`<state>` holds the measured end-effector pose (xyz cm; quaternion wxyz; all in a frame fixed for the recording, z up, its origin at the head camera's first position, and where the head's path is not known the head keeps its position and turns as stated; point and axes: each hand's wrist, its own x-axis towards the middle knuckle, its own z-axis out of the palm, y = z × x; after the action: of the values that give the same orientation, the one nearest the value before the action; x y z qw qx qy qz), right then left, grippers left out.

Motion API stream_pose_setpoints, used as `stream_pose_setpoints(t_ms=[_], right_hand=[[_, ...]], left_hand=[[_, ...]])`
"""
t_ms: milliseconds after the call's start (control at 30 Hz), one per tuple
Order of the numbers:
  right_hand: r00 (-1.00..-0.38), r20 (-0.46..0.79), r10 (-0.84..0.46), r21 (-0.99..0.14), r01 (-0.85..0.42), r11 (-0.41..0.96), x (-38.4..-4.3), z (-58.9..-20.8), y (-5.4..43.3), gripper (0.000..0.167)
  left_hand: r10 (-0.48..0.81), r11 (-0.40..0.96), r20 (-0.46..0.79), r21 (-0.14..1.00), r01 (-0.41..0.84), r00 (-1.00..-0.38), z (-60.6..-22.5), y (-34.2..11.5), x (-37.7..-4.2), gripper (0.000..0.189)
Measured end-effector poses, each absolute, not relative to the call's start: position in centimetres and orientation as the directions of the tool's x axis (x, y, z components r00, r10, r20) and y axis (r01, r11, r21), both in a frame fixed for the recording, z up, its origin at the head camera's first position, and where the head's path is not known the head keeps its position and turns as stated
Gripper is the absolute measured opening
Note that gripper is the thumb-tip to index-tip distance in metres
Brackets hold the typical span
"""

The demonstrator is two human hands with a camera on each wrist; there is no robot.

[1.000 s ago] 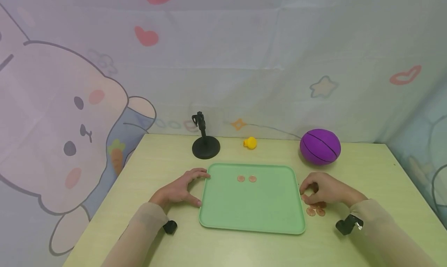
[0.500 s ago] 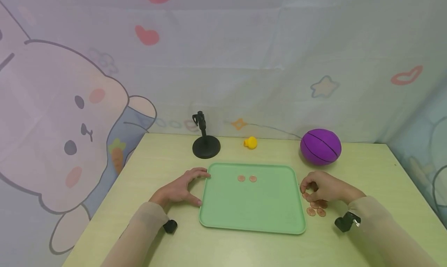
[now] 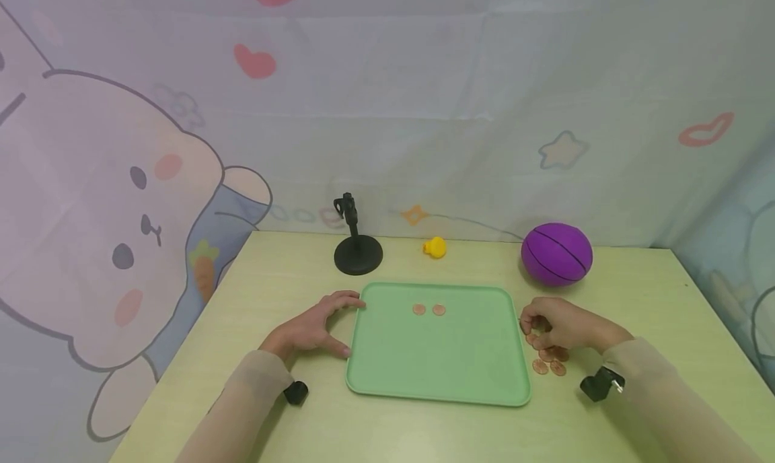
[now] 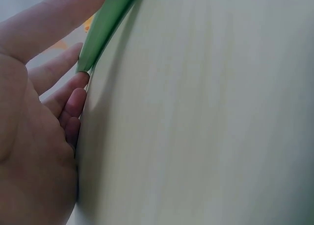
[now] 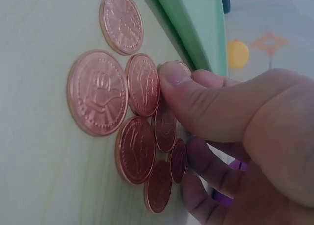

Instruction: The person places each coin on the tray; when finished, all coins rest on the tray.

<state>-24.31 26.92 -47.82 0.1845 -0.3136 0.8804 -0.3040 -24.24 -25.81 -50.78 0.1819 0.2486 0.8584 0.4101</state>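
In the head view, my left hand (image 3: 311, 325) rests at the left edge of the green tray (image 3: 436, 375), thumb and fingers spread apart and touching the rim. Two copper-coloured coins (image 3: 419, 309) lie flat near the tray's back edge. To the right of the tray, my right hand (image 3: 563, 325) is over a cluster of similar coins (image 3: 558, 368) on the table. In the right wrist view, its thumb and index finger pinch a coin (image 5: 184, 66) that is mostly hidden by the thumb. Several loose coins (image 5: 97, 92) lie beside it, some overlapping.
A purple ball (image 3: 557, 254) sits behind the right hand. Toward the back of the table (image 3: 399, 429) stand a black stand with a round base (image 3: 358, 255) and a small yellow object (image 3: 434, 247). A printed cloth (image 3: 387, 140) hangs behind.
My right hand has shifted very slightly back and its fingers have moved a little at the coin. The left hand, the tray and its two coins have stayed in place.
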Motion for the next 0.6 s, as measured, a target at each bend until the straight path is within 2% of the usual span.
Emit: stream_pose_setpoints(t_ms=[167,433,600], right_hand=[[-0.748,-0.149,-0.647,-0.709,-0.376,0.597,-24.27,-47.81,27.32,0.017],[-0.793,-0.146,-0.591,-0.693,-0.345,0.633,-24.36,-47.68,27.69,0.009],[-0.793,-0.127,-0.596,-0.707,-0.35,0.615,-24.38,-47.37,27.98,0.006]], left_hand=[[0.578,0.536,-0.103,0.796,0.281,-0.81,-50.89,-25.8,-24.25,0.087],[0.575,0.53,-0.107,0.804,0.27,-0.811,-50.88,-25.74,-24.3,0.087],[0.574,0.534,-0.108,0.801,0.271,-0.812,-50.97,-25.78,-24.37,0.086]])
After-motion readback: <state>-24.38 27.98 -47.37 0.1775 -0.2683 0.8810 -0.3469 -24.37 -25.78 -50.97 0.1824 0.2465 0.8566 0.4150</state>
